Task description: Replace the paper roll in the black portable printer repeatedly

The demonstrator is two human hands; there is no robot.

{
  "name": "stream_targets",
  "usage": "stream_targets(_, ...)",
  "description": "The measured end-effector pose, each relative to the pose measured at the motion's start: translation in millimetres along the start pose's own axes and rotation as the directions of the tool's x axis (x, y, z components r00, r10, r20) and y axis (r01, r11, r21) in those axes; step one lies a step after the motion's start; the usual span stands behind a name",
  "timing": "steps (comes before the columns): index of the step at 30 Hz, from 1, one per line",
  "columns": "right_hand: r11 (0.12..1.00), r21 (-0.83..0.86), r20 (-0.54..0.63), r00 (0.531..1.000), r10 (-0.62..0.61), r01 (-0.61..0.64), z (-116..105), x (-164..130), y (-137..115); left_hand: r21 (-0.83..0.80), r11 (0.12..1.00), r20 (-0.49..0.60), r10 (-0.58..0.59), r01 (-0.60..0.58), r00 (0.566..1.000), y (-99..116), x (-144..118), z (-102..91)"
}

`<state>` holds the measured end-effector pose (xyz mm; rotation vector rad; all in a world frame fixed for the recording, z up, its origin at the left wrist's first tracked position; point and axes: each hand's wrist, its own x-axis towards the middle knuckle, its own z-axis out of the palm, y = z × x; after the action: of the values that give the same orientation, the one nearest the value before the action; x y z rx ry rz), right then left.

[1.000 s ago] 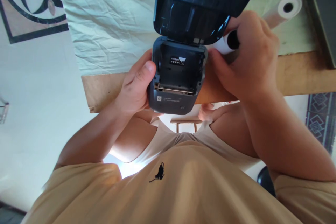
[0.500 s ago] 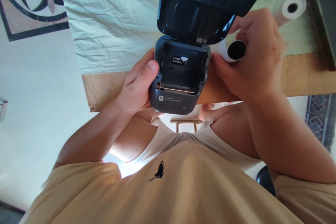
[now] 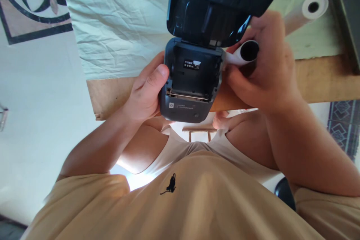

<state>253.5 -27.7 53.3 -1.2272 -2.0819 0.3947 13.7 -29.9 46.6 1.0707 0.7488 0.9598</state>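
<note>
White paper roll [image 3: 244,53] tilts back toward the open label printer [image 3: 192,78]; right hand [image 3: 267,67] grips it, probably lining up. Left hand [image 3: 146,93] clamps the body.

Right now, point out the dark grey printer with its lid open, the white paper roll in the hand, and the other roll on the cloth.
dark grey printer [image 3: 191,82], head view, open compartment.
held white paper roll [image 3: 247,50], head view, dark core end.
other white roll [image 3: 313,6], head view, end face.

Bright daylight, wide-angle view bent at the edges

A glaring white patch burns out at lower centre above the beige cotton shirt [image 3: 197,202]; the open dark grey plastic printer [image 3: 194,78] sits sharp, its lid underexposed, while the frame's corners stretch and soften.
</note>
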Motion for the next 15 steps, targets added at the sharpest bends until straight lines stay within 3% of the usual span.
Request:
stream_targets(6, 0.988, -0.148, -0.019, 0.999, 0.032, -0.034, -2.0, 0.3, 2.6, 0.004, 0.999, -0.014, -0.032, 0.032, 0.999, -0.4, -0.2, -0.6)
stream_targets(10, 0.995, -0.095, -0.076, 0.997, -0.014, 0.007, -4.3, -0.1, 2.2, -0.011, 1.000, -0.043, 0.004, -0.005, 0.999, -2.7, -1.8, -0.6)
stream_targets(15, 0.993, 0.022, -0.099, 0.988, 0.120, -0.118, -2.5, -1.2, 2.4, -0.034, 0.999, -0.039, 0.006, -0.007, 0.999, -3.2, -2.1, -0.3)
